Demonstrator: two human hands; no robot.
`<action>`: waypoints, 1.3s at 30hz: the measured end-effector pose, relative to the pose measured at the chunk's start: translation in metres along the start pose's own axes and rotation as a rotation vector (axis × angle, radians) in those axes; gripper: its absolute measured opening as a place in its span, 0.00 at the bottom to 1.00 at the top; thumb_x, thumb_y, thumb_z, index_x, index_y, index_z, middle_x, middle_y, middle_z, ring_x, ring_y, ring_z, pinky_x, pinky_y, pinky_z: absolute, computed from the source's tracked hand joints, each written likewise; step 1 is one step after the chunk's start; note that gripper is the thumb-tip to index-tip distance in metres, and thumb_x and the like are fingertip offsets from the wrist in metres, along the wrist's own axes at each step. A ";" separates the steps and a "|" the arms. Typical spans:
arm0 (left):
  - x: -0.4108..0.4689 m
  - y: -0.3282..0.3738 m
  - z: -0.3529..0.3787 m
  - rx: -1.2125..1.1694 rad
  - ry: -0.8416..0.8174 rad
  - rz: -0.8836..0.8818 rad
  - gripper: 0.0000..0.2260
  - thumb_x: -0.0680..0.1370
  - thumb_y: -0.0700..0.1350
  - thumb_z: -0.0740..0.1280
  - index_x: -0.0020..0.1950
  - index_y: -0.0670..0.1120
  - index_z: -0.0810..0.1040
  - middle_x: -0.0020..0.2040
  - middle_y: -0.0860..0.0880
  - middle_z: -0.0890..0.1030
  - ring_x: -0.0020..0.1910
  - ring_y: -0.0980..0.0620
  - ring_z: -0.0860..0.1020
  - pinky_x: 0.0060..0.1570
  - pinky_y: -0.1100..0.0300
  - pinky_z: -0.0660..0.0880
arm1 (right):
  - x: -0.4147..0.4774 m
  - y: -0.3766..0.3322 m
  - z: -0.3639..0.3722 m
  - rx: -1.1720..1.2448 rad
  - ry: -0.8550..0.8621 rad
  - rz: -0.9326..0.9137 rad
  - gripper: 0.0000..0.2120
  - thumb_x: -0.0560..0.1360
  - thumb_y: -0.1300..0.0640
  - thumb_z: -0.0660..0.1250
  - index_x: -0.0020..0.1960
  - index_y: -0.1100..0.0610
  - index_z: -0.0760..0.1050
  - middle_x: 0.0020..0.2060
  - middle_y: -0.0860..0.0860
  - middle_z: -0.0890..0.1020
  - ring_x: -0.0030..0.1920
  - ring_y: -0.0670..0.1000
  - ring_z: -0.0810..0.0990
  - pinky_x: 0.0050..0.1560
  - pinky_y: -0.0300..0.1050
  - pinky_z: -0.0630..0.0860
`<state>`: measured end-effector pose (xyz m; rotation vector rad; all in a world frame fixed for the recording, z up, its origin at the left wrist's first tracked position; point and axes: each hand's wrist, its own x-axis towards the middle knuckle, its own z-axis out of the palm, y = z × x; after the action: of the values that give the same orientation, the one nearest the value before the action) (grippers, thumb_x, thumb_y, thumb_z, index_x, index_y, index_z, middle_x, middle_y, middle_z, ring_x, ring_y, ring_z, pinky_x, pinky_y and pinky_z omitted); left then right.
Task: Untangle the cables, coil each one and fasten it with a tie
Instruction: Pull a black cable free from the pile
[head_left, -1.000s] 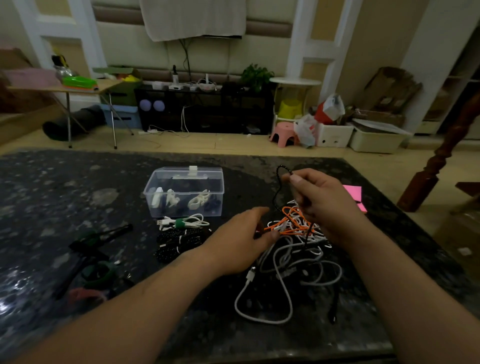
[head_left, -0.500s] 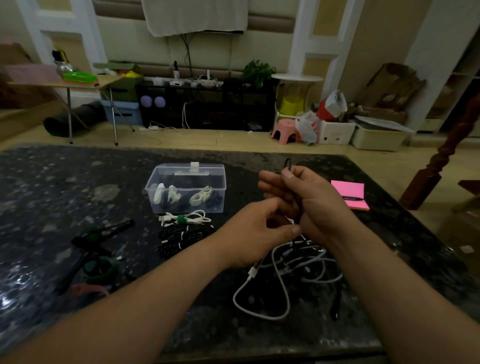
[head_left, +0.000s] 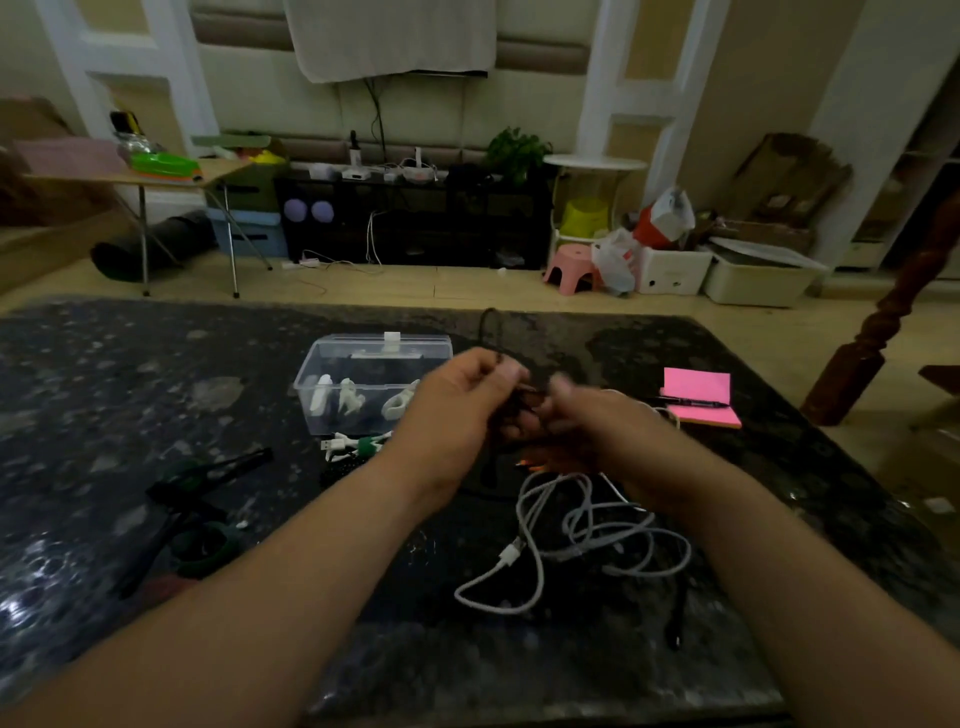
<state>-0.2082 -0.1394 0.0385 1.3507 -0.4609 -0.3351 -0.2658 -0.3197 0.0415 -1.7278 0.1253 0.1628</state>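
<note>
A tangle of white cables (head_left: 576, 525) lies on the dark stone table (head_left: 130, 395) in front of me, with a bit of orange cable (head_left: 524, 462) showing under my hands. My left hand (head_left: 457, 410) and my right hand (head_left: 587, 421) are raised together above the tangle, both pinching a thin black cable (head_left: 485, 325) whose end loops up behind my left hand. My right hand is blurred. A coiled white cable with a green tie (head_left: 353, 444) and a coiled black cable (head_left: 337, 467) lie left of my left wrist.
A clear plastic box (head_left: 374, 364) with white ties stands behind my left hand. A pink notepad (head_left: 698, 395) with a pen lies at the right. Dark green and black straps (head_left: 197, 488) lie at the left. The table's front edge is just below my forearms.
Both hands have risen off the tangle and come together around the black cable. My left hand moved up and right from the orange cable; most of the orange cable is now hidden.
</note>
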 end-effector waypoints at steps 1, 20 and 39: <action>0.000 0.002 -0.004 -0.067 0.031 -0.024 0.07 0.87 0.42 0.61 0.56 0.42 0.78 0.44 0.45 0.85 0.41 0.48 0.82 0.45 0.54 0.79 | -0.003 0.003 0.004 -0.074 -0.045 0.004 0.19 0.85 0.43 0.62 0.64 0.56 0.80 0.55 0.53 0.88 0.57 0.54 0.87 0.62 0.54 0.81; -0.008 0.002 -0.038 0.155 0.111 -0.137 0.09 0.88 0.46 0.61 0.54 0.43 0.76 0.42 0.46 0.81 0.35 0.51 0.80 0.32 0.62 0.76 | 0.007 -0.005 -0.022 0.381 0.346 -0.293 0.08 0.83 0.62 0.64 0.50 0.58 0.82 0.45 0.54 0.86 0.47 0.52 0.84 0.52 0.48 0.81; -0.021 0.008 -0.038 0.048 0.154 0.003 0.11 0.87 0.45 0.63 0.56 0.36 0.76 0.49 0.37 0.83 0.37 0.48 0.82 0.37 0.58 0.81 | 0.000 -0.003 0.002 -0.845 0.617 -0.340 0.15 0.83 0.44 0.64 0.66 0.43 0.81 0.58 0.48 0.78 0.60 0.47 0.77 0.61 0.46 0.73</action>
<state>-0.2077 -0.0955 0.0382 1.4108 -0.3441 -0.2170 -0.2656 -0.3176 0.0442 -2.5609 0.2314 -0.6666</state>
